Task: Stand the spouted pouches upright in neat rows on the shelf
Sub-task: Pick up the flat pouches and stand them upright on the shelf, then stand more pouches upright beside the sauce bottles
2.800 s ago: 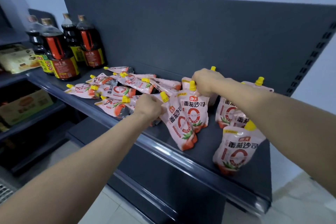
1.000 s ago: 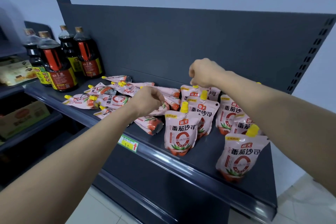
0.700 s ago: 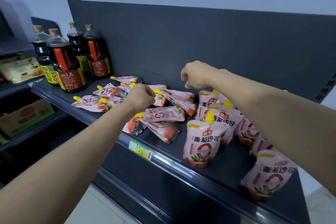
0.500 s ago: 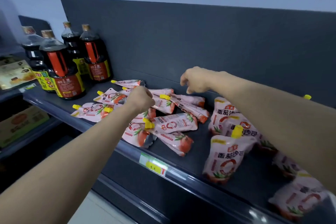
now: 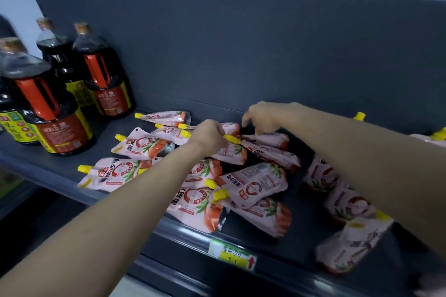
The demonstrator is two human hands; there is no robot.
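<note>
Dark grey shelf (image 5: 60,166) with a matching back panel (image 5: 241,55). Pile of pink tomato-sauce spouted pouches (image 5: 255,185) with yellow caps, lying flat and crisscrossed across the middle of the shelf, a few reaching its front lip. More pouches (image 5: 347,205) upright at right, partly hidden behind the right forearm, blurred. Left hand (image 5: 208,136) reaching into the back of the pile, grip pinched together on the yellow spout (image 5: 231,139) of one lying pouch (image 5: 231,152). Right hand (image 5: 263,117) just behind and to the right of it, above the rearmost lying pouches, fingers (image 5: 258,131) curled downward and loosely apart, clamped on nothing; fingertips close to a pouch (image 5: 270,138), contact not clear. Four dark soy sauce bottles (image 5: 106,75) with red handles standing at the left end of the shelf, apart from the pile. Green and yellow price tag (image 5: 233,255) with a red arrow on the shelf's front rail below the pile.
</note>
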